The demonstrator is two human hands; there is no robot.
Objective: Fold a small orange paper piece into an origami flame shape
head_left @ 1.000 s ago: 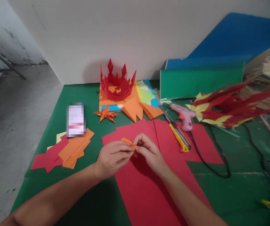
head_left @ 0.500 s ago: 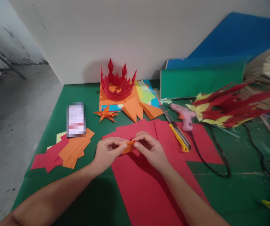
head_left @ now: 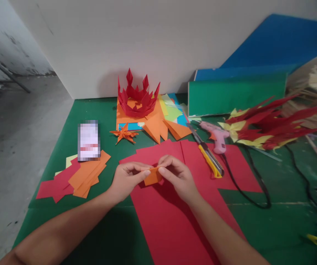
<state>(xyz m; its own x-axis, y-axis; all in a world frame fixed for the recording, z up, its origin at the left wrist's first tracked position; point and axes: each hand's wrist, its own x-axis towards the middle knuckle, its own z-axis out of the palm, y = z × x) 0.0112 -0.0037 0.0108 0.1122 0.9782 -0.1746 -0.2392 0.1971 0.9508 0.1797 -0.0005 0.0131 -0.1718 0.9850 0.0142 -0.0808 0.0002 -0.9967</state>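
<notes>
A small piece of orange paper (head_left: 152, 177) is held up between my two hands, its broad face toward me and its upper edge pinched. My left hand (head_left: 127, 180) grips its left corner between thumb and fingers. On the right corner, my right hand (head_left: 178, 177) pinches in the same way. Whether the paper is folded double I cannot tell. Beneath both hands lie large sheets of red paper (head_left: 172, 224). Behind them are an orange folded paper star (head_left: 124, 134) and loose orange paper pieces (head_left: 154, 127).
A red paper crown (head_left: 137, 106) stands on coloured sheets at the back. Right of my hands lie a yellow utility knife (head_left: 209, 158) and a pink glue gun (head_left: 217, 138) with a black cord. At left are a phone (head_left: 89, 141) and orange strips (head_left: 90, 176) on the green table (head_left: 92, 235).
The orange paper has tilted so that its face shows more fully below my fingertips. Both hands keep their pinch and have hardly moved.
</notes>
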